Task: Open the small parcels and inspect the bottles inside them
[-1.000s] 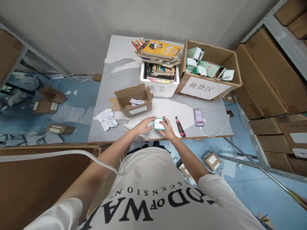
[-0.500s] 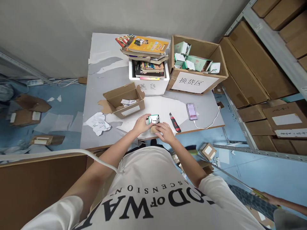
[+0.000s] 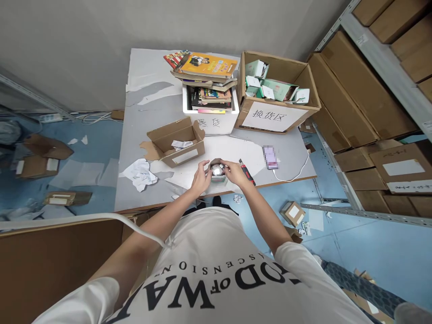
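Grey wall (image 3: pixel 101 40) and blue floor (image 3: pixel 354 240) surround a grey tabletop (image 3: pixel 148 121), partly covered with torn white paper. Near its front edge, in front of the person, is a small box (image 3: pixel 218 179) with a shiny, round silver object (image 3: pixel 218 170) in its open top; a brown piece (image 3: pixel 215 161) shows at the far edge. The left hand (image 3: pixel 200 177) has its grip against the box's left side, while the right hand (image 3: pixel 236 173) has its grip at the right, so the box is held between the two.

Just beside the right hand lies a red and black box cutter (image 3: pixel 248 173). Beyond the left hand stands an open carton (image 3: pixel 166 160) with crumpled paper inside, and a white wad of paper (image 3: pixel 140 174) lies nearer the left edge. Behind the carton, a white bin (image 3: pixel 225 124) carries stacked books (image 3: pixel 209 65). To its right, a large cardboard box (image 3: pixel 300 113) holds green and white boxes (image 3: pixel 276 88). A phone (image 3: pixel 270 157) with a white cable (image 3: pixel 297 177) lies to the right.

Farther right, more cartons (image 3: pixel 367 92) stand by a metal shelf (image 3: pixel 378 54). At lower right, another person's dark patterned clothing (image 3: pixel 364 288) shows.
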`<action>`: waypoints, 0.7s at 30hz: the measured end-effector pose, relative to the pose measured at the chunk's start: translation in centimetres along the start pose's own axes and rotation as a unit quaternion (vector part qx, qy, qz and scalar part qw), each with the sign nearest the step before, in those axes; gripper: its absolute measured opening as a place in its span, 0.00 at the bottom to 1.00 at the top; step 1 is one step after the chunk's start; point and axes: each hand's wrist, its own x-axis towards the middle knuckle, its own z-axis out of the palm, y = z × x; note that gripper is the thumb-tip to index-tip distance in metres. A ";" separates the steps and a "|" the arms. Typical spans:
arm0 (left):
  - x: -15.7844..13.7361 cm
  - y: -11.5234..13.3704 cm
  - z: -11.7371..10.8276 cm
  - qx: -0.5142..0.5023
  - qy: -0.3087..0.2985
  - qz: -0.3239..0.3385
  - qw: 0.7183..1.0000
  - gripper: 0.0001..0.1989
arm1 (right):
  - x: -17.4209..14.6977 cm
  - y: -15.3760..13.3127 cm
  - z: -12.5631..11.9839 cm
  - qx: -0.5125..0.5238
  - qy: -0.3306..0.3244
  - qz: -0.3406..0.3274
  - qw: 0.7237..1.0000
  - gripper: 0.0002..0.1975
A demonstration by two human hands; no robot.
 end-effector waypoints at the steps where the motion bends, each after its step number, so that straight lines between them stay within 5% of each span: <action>1: -0.1 0.1 -0.1 0.008 0.001 0.010 1.000 0.18 | 0.1 0.0 -0.1 0.002 -0.003 0.009 1.000 0.21; 8: 0.0 0.4 -0.7 0.089 -0.044 0.054 0.994 0.16 | 0.6 0.3 -0.8 0.027 -0.067 0.025 0.997 0.17; 15: 0.4 0.0 -0.7 0.116 -0.089 0.053 0.988 0.43 | 1.0 0.0 -1.4 -0.118 -0.096 -0.096 0.984 0.22; 21: 0.4 0.4 -0.5 0.154 -0.089 0.034 0.983 0.44 | 1.6 -2.7 -1.1 -0.269 -0.184 -0.139 0.935 0.21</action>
